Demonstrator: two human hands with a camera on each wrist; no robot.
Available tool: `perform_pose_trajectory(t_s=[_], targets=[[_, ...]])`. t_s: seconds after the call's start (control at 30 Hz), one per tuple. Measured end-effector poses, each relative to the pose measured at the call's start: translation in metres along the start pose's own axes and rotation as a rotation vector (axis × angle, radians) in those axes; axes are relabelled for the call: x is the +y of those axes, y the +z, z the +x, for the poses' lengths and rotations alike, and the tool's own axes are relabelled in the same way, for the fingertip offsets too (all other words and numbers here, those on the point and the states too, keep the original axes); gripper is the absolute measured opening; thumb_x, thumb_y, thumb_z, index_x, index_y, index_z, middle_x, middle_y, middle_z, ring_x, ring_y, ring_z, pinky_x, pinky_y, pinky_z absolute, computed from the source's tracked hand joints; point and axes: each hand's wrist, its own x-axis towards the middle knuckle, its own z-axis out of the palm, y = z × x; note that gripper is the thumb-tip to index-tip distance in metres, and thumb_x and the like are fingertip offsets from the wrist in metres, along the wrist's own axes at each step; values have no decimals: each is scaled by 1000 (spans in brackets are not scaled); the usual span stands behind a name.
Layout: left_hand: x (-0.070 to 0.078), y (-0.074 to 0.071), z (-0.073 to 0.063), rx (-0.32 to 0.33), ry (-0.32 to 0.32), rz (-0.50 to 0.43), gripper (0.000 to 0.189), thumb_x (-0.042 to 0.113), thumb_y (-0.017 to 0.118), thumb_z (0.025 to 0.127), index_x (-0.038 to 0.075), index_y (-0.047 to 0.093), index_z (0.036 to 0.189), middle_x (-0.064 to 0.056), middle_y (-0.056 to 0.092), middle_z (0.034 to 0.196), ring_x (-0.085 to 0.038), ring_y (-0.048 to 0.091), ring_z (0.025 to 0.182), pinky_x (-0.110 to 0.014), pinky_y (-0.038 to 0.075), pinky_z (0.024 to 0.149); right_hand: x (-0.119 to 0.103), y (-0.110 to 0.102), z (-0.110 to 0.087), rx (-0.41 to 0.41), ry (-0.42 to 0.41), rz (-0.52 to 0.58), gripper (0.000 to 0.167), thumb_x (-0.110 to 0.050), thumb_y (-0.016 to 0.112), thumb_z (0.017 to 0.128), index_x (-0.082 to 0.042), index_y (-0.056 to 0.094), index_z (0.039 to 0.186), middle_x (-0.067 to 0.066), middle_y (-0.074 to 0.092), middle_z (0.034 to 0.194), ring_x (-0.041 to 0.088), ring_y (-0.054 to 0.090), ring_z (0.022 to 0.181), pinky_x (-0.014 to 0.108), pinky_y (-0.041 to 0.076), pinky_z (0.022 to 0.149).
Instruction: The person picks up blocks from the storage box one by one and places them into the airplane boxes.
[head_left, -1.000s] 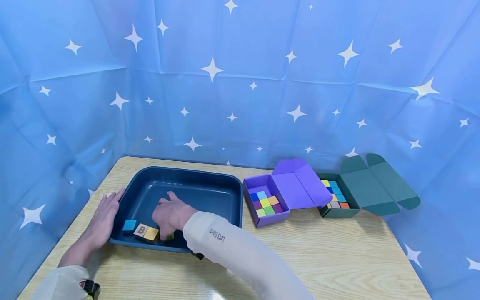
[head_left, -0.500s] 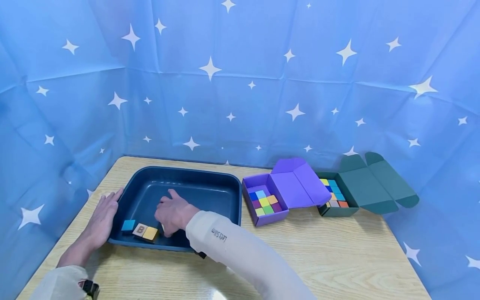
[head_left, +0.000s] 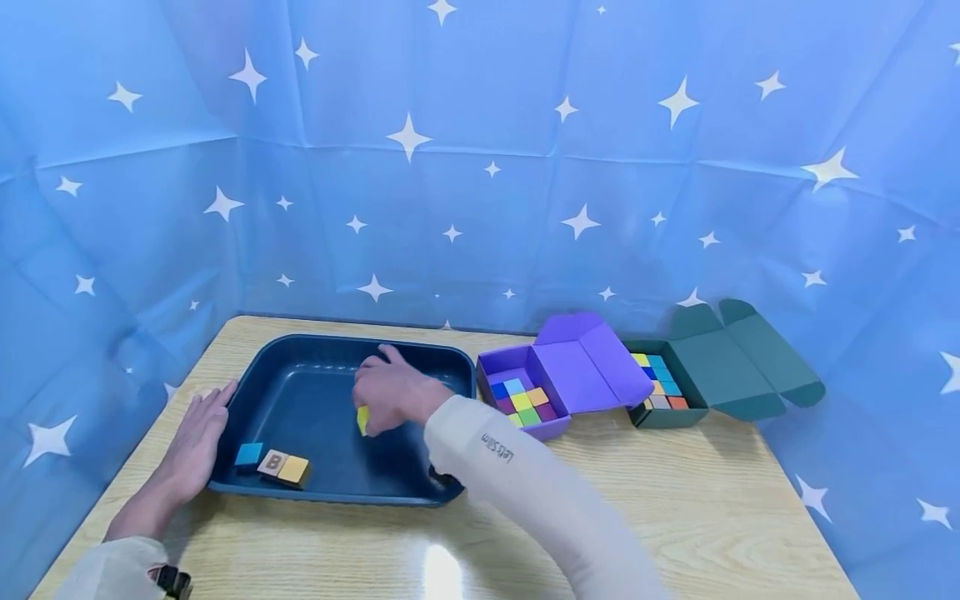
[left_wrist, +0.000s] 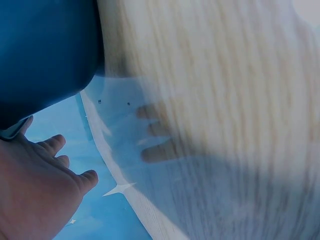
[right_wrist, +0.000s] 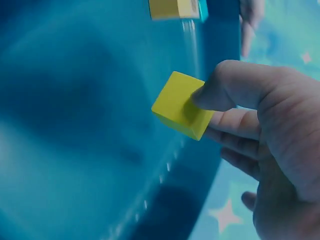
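Observation:
Above the dark blue tray (head_left: 322, 417), my right hand (head_left: 393, 392) pinches a yellow cube (right_wrist: 182, 105) between thumb and fingers; the right wrist view shows the cube held by one side. My left hand (head_left: 191, 442) rests against the tray's left rim with its fingers extended. Near the front left corner inside the tray lie a blue cube (head_left: 249, 456), a wooden cube with the letter B (head_left: 273, 463) and an orange-yellow cube (head_left: 293, 471). The last two sit side by side, and the blue one stands slightly apart.
Right of the tray stands an open purple box (head_left: 551, 427) with several coloured cubes inside. Beyond it is an open dark green box (head_left: 675, 417), also with several cubes. Their lids fold out to the right. A blue star-patterned curtain (head_left: 480, 125) surrounds the wooden table (head_left: 675, 517).
My right hand has lifted the yellow cube from beside the orange-yellow one and carried it right and away from the tray's front edge. The left hand stays at the rim.

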Motion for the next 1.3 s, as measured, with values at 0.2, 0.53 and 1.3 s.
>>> perform_pose_trajectory(t_s=[0.2,0.53,1.3], targets=[[-1,0,0,9,13,12,55,31,10,108,9,6,157,-37,10,156,-53,-13,145,-67,-13,115,41,-12,-25,58,47,37,22,-40,71,84,-29,72,103,-13,61,125,14,40,133,52,8,124],[0,0,0,-2,7,8,55,33,10,108,9,4,157,-37,8,157,-53,-15,145,-68,-13,114,109,-13,-75,64,195,2,33,-30,73,80,-25,72,113,-7,61,128,20,38,138,55,6,123],[0,0,1,13,33,-1,56,32,9,108,7,5,157,-36,9,157,-51,-12,146,-61,-17,117,167,44,-123,-31,289,-197,29,-29,78,81,-22,73,109,0,63,130,28,43,136,58,7,123]])
